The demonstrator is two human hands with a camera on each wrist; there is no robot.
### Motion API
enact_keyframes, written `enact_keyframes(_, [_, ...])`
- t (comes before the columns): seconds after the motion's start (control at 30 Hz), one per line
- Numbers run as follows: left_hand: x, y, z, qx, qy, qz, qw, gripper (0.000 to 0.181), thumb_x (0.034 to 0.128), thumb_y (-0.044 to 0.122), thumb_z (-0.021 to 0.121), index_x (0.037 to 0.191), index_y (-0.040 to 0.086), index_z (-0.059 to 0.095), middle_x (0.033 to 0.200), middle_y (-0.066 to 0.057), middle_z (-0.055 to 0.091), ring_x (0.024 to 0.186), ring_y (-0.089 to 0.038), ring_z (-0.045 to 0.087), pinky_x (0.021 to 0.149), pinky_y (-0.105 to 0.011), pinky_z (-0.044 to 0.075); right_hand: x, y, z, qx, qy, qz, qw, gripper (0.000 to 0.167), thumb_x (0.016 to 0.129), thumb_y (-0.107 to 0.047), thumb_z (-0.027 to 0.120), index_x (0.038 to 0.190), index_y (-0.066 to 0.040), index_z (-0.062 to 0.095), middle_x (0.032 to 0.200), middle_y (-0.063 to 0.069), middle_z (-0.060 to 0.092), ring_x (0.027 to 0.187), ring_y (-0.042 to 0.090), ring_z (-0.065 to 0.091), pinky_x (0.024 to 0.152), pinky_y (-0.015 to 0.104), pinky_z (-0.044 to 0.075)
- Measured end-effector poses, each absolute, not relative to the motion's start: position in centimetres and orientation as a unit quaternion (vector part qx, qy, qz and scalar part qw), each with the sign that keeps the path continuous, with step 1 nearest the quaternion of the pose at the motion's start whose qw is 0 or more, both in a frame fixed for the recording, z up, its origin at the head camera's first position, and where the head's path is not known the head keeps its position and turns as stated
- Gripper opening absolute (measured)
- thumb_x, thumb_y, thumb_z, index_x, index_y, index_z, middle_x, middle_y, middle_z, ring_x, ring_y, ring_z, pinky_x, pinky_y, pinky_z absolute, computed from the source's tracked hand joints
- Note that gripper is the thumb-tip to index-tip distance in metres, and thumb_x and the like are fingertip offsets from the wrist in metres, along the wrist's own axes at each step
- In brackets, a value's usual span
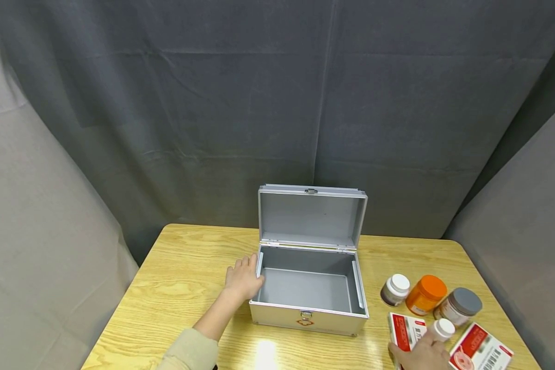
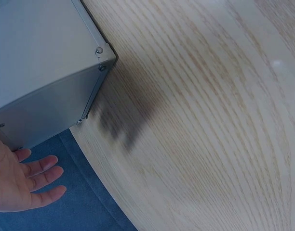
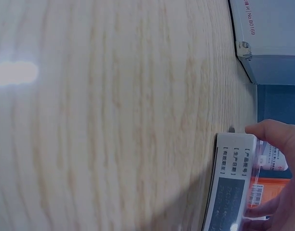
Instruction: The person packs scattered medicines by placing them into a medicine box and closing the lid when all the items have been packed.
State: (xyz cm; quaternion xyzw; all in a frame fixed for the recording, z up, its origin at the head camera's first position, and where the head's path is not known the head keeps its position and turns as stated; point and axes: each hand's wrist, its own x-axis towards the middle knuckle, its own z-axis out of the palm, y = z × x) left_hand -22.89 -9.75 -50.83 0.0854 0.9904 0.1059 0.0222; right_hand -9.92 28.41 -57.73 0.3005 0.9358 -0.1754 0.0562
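An aluminium case point(image 1: 308, 322) stands with its lid point(image 1: 312, 218) raised, and its inside shows bare. My left hand point(image 1: 242, 277) rests at the left wall, thumb at the rim; in the left wrist view its fingers point(image 2: 44, 177) extend loosely past the case. My right hand point(image 1: 423, 354) grips a red-and-white medicine box point(image 1: 401, 331), thumb at the left edge, fingers across its right side. Close to those fingers is a small white bottle point(image 1: 443, 329). In the right wrist view the thumb touches a corner of the medicine box point(image 3: 234, 159); the fingertips' contact is partly hidden.
A white-capped bottle point(image 1: 394, 289), an orange bottle point(image 1: 426, 294) and a grey-capped jar point(image 1: 459, 307) stand right of the case. Another red-and-white box point(image 1: 483, 349) lies near the right table edge. Grey curtains point(image 1: 213, 103) hang behind the wooden table point(image 1: 199, 262).
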Motion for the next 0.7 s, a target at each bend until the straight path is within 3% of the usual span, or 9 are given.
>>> enact_keyframes(0.2, [-22.81, -9.68, -50.60, 0.085, 0.990, 0.111, 0.022, 0.057, 0.0838, 0.035, 0.051, 0.131, 0.005, 0.037, 0.118, -0.016, 0.051, 0.108, -0.033, 0.047, 0.082, -0.050, 0.041, -9.86, 28.55, -57.99, 0.292, 0.939, -0.178, 0.033, 0.107, 0.058, -0.055, 0.073, 0.115, 0.019, 0.022, 0.108, 0.044, 0.031, 0.098, 0.054, 0.037, 0.088, 0.059, 0.036])
enact_keyframes(0.7, [-22.75, -9.72, -50.63, 0.086, 0.990, 0.111, 0.027, 0.060, 0.0847, 0.035, 0.050, 0.134, 0.005, 0.035, 0.124, -0.017, 0.049, 0.114, -0.035, 0.045, 0.086, -0.052, 0.039, -9.80, 28.63, -57.58, 0.285, 0.938, -0.196, 0.025, 0.112, 0.054, -0.059, 0.073, 0.121, 0.016, 0.022, 0.113, 0.040, 0.029, 0.102, 0.054, 0.035, 0.087, 0.061, 0.034])
